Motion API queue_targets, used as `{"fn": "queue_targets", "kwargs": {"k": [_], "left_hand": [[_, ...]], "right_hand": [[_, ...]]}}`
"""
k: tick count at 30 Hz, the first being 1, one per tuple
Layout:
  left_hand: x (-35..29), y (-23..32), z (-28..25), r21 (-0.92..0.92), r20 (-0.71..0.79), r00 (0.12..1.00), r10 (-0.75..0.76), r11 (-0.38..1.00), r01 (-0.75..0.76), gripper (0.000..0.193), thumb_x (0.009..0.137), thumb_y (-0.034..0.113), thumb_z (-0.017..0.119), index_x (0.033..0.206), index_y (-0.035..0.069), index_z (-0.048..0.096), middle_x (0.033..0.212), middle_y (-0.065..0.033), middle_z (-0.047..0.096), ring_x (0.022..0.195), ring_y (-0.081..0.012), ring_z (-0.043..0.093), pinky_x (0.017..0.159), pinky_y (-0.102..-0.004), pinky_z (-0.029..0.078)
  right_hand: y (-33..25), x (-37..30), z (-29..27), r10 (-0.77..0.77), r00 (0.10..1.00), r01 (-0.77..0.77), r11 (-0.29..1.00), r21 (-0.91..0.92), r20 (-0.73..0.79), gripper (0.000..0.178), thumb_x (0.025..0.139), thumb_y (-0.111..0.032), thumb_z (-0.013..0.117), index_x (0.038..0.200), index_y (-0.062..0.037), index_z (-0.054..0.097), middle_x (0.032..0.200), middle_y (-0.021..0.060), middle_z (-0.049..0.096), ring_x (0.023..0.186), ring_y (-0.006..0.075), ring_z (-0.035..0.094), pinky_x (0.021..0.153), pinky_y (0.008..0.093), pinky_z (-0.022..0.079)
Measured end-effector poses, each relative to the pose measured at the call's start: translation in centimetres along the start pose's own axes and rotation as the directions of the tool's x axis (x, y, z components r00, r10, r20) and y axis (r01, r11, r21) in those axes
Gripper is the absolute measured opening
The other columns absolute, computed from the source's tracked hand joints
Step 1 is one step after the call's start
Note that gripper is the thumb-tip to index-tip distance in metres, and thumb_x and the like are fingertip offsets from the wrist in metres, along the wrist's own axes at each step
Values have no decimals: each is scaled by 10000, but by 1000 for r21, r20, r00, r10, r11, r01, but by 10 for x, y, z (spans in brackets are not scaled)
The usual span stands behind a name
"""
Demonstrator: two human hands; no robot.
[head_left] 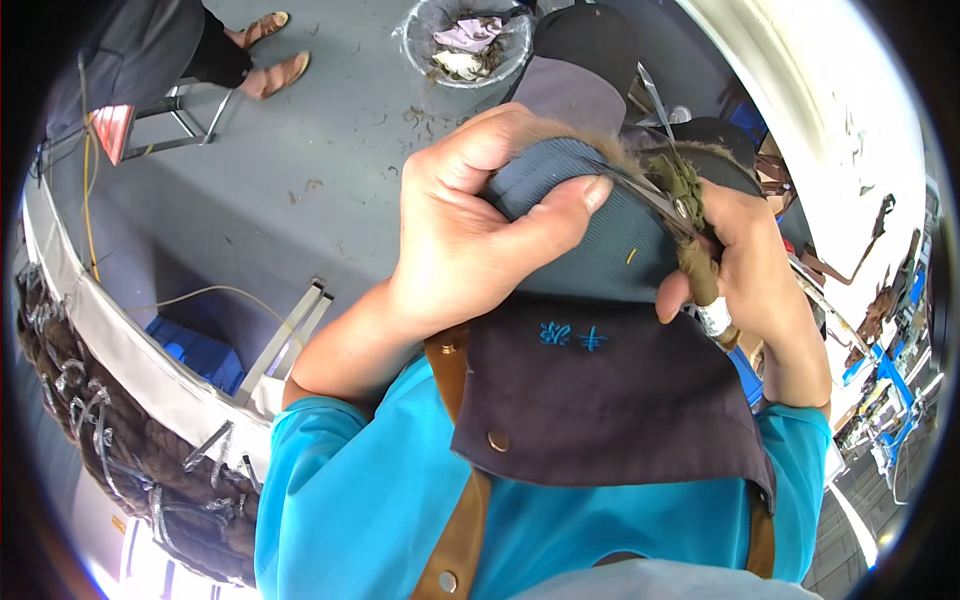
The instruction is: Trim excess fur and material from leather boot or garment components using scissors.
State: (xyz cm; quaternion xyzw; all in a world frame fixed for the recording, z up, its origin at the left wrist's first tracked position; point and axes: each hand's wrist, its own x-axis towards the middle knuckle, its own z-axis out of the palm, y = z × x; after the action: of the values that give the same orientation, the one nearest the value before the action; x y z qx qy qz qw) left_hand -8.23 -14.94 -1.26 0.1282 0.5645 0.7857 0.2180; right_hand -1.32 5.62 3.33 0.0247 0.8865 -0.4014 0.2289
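My left hand (465, 215) pinches a blue-grey ribbed knit piece (600, 250) between thumb and fingers. Brown fur (570, 132) lines its far edge. In my right hand (750, 250) is a pair of scissors (650, 195), its handles wrapped in olive-green cloth. One blade lies along the knit's edge, its tip close to my left thumb. Another narrow metal blade (652, 92) points away from me, apart from the knit; the wrapping partly hides where it joins. A short yellow thread (631, 256) rests on the knit.
Beyond my knees stands a lined waste bin (410, 45) with scraps. A seated person's feet (275, 75) and a metal stool (190, 125) are at far left. Dark wrapped bundles (130, 430) lie at left. A white table (850, 110) with tools runs along the right.
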Motion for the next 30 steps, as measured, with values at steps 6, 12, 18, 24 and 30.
{"fn": "queue_targets", "kwargs": {"k": [6, 12, 18, 24, 30], "left_hand": [[1, -2, -4, 52, 87, 996, 26, 998, -31, 141, 752, -55, 595, 891, -29, 581, 805, -43, 576, 730, -85, 523, 663, -225, 430], [4, 4, 1, 47, 78, 994, -78, 996, 75, 132, 739, -30, 631, 868, -19, 610, 758, -22, 597, 699, -58, 529, 637, -211, 439], [7, 5, 0, 68, 97, 992, -83, 995, 77, 123, 731, -12, 649, 851, -14, 624, 751, -10, 604, 703, -49, 537, 640, -211, 448], [9, 2, -4, 104, 163, 986, -46, 994, 30, 117, 768, -12, 620, 884, -27, 606, 761, -21, 587, 694, -71, 526, 637, -216, 431], [8, 2, -7, 78, 158, 986, -54, 996, 42, 106, 774, -16, 608, 879, -35, 610, 765, -28, 588, 699, -76, 526, 642, -216, 427]], "right_hand": [[4, -3, 4, 53, 999, -52, 995, 91, -9, 178, 643, -27, 623, 785, 19, 525, 583, 125, 467, 512, 267, 455, 494, 327, 381], [-6, 6, -4, -101, 995, 100, 995, 23, 27, 235, 647, -36, 683, 829, 16, 543, 554, 75, 411, 498, 194, 395, 481, 305, 364], [-4, 4, 1, -9, 998, 1, 991, 131, 58, 203, 659, -24, 663, 816, 15, 540, 546, 55, 438, 486, 134, 397, 465, 272, 354], [-2, 1, 1, -4, 1000, 1, 995, 95, 26, 119, 687, 9, 554, 805, 18, 543, 554, 57, 493, 502, 109, 453, 471, 260, 367], [0, -1, -1, -21, 1000, 20, 992, 126, 5, 236, 640, -16, 658, 848, 12, 551, 565, 72, 466, 500, 136, 424, 480, 271, 368]]}}
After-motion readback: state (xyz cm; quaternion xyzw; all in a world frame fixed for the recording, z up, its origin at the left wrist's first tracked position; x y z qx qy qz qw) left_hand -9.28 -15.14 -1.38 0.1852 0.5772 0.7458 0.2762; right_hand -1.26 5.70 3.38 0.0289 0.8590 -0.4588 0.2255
